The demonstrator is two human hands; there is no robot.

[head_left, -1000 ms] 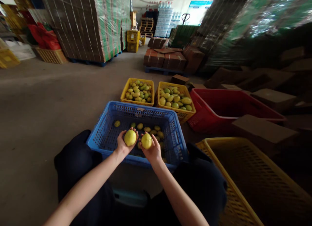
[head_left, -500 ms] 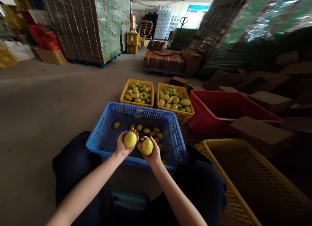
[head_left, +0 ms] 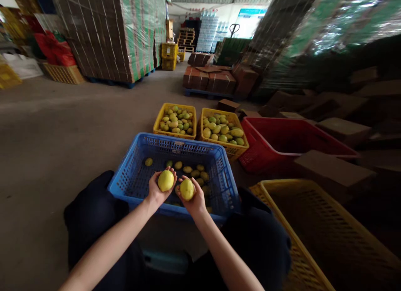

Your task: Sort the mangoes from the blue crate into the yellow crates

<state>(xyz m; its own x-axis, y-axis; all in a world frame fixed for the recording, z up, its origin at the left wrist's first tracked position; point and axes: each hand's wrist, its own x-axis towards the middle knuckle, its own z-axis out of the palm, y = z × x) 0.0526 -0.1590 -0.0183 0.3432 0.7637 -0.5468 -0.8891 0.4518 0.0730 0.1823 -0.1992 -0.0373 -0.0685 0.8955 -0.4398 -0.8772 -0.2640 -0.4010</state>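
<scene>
My left hand (head_left: 155, 190) cradles a yellow lemon (head_left: 166, 180) on its palm, fingers curled around the far side. Close beside it, my right hand (head_left: 197, 201) holds another yellow lemon (head_left: 187, 190), with slight marks on its skin. Both hands hover over the near part of a blue plastic crate (head_left: 127, 167), palms turned up. Down in that crate several lemons (head_left: 196, 173) lie mostly toward the right, and a single lemon (head_left: 148, 162) rests apart on the left. My hands hide part of the crate floor.
Two yellow crates of lemons, one left (head_left: 155, 126) and one right (head_left: 202, 132), stand just behind the blue crate. To the right are a red bin (head_left: 260, 151), a yellow crate (head_left: 266, 199) and cardboard pieces (head_left: 335, 167). Wrapped pallet stacks (head_left: 94, 36) rise farther back.
The right-hand lemon has shifted slightly left and turned a little in the fingers. Both hands still hold their lemons over the crate; the view has moved slightly.
</scene>
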